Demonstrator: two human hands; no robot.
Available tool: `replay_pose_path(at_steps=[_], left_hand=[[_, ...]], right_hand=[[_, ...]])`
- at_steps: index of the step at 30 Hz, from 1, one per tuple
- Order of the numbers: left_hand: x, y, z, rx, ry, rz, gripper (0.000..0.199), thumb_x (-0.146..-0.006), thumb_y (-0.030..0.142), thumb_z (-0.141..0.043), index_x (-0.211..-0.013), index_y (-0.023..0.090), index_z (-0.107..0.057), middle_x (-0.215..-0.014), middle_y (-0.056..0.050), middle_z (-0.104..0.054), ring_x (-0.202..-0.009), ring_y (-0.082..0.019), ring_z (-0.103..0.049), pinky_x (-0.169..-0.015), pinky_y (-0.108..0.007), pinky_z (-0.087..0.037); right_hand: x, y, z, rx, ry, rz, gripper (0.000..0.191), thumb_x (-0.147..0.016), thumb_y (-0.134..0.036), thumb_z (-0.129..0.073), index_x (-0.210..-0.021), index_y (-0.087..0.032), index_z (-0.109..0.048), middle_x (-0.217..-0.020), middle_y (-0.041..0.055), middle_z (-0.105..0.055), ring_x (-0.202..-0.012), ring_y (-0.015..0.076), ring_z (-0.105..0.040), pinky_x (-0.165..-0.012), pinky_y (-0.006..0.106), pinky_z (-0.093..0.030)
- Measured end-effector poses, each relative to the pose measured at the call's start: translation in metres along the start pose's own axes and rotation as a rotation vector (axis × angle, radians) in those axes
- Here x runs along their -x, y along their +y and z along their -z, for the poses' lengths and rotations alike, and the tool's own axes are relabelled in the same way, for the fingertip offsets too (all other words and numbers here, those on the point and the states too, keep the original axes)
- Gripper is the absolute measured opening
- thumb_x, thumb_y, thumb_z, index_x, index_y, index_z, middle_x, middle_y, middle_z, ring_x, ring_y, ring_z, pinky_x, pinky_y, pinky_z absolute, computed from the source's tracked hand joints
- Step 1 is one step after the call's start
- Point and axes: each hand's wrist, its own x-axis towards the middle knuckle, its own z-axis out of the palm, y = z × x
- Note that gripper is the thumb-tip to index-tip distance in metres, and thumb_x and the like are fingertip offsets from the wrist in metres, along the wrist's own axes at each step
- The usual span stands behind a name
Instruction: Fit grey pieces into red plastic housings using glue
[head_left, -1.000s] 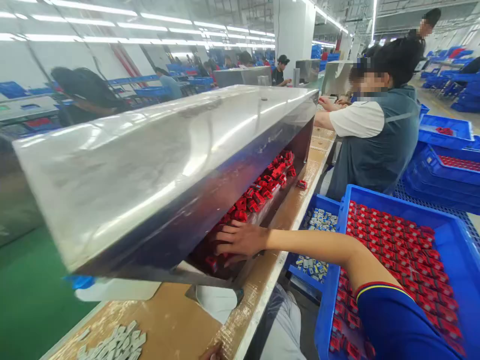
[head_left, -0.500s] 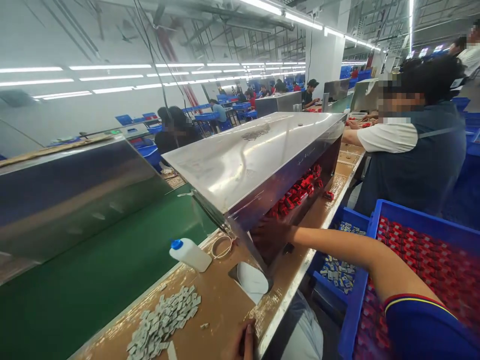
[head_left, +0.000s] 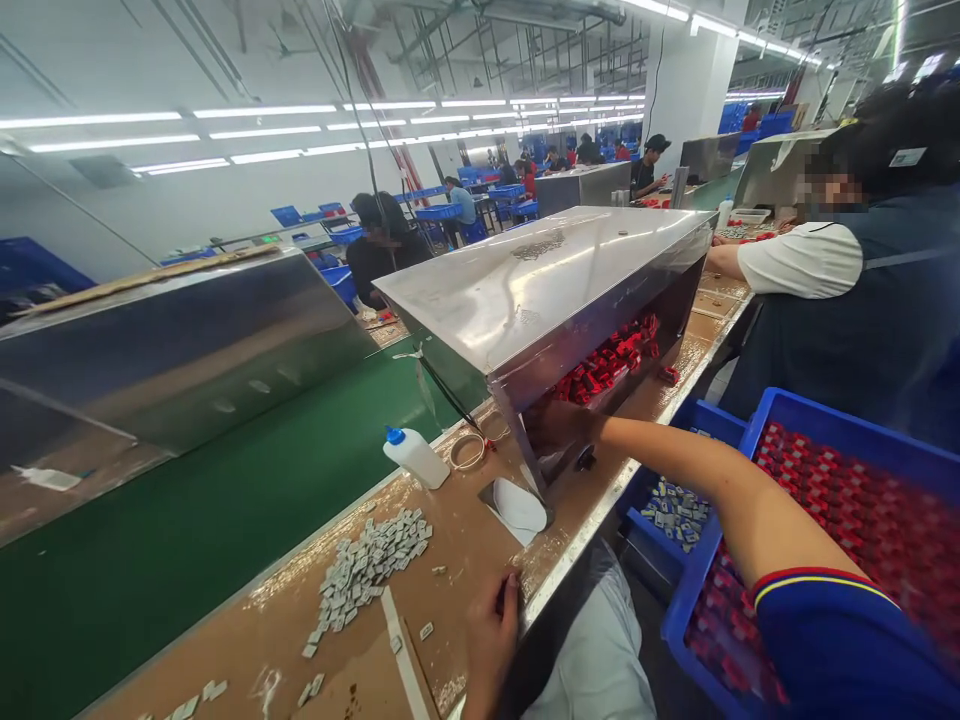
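My right arm reaches across the bench to a sloped metal bin (head_left: 480, 290). Its open side shows a heap of small red parts (head_left: 611, 360). My right hand (head_left: 559, 425) is in the bin's shadow at its near end, just below the heap; its fingers are too dark to make out. At the bench's front edge rests my left hand (head_left: 491, 625), fingers curled in and thumb raised; whatever it may hold is hidden. Beyond it lies a pile of small grey-white rectangular pieces (head_left: 375, 560), with a few scattered around.
A white bottle with a blue cap (head_left: 416, 457) and a coil of cable (head_left: 468, 452) lie near the bin. A green belt (head_left: 247, 465) runs along the far side. Blue crates (head_left: 765, 400) of parts stand at right. A co-worker (head_left: 832, 260) sits beyond them.
The view has shifted left and down, so the bench and bin sit higher and further right. My right hand stays inside the bin; more of my left hand shows.
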Motion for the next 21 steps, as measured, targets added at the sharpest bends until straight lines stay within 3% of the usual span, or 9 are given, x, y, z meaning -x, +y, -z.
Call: replay_pose_path(at_steps=[6,12,16,21], left_hand=[[0.002,-0.003,-0.001,0.0,-0.004,-0.004,0.054,-0.1,0.065,-0.05,-0.088,0.022,-0.08,-0.085,-0.007,-0.083,-0.075,-0.023,-0.078,-0.067,-0.029,-0.062],[0.003,-0.004,-0.002,0.0,-0.006,-0.016,0.052,-0.101,0.063,-0.05,-0.088,0.022,-0.079,-0.082,-0.005,-0.081,-0.068,-0.021,-0.076,-0.063,-0.028,-0.059],[0.002,0.005,0.0,-0.009,0.012,-0.026,0.048,-0.102,0.058,-0.052,-0.087,0.022,-0.079,-0.08,-0.005,-0.081,-0.067,-0.02,-0.076,-0.06,-0.027,-0.058],[0.001,0.013,0.002,-0.027,0.005,-0.031,0.043,-0.102,0.052,-0.053,-0.088,0.021,-0.079,-0.08,-0.005,-0.081,-0.067,-0.02,-0.075,-0.061,-0.028,-0.057]], right_hand=[[0.018,0.026,-0.024,0.055,-0.057,-0.108,0.03,-0.101,-0.039,-0.064,-0.121,-0.017,-0.067,-0.127,0.013,-0.067,-0.112,0.0255,-0.065,-0.1,0.048,-0.055],[0.017,0.043,-0.038,0.1,-0.094,-0.156,0.021,-0.099,-0.034,-0.062,-0.112,-0.019,-0.069,-0.116,0.0138,-0.071,-0.108,0.0273,-0.064,-0.096,0.046,-0.052],[0.015,0.049,-0.04,0.096,-0.085,-0.159,0.022,-0.099,-0.034,-0.061,-0.115,-0.021,-0.07,-0.12,0.0138,-0.072,-0.113,0.0277,-0.064,-0.094,0.044,-0.052],[0.015,0.046,-0.053,0.037,-0.007,-0.177,0.041,-0.099,-0.039,-0.063,-0.134,-0.019,-0.066,-0.141,0.0191,-0.065,-0.134,0.0334,-0.058,-0.108,0.051,-0.048]])
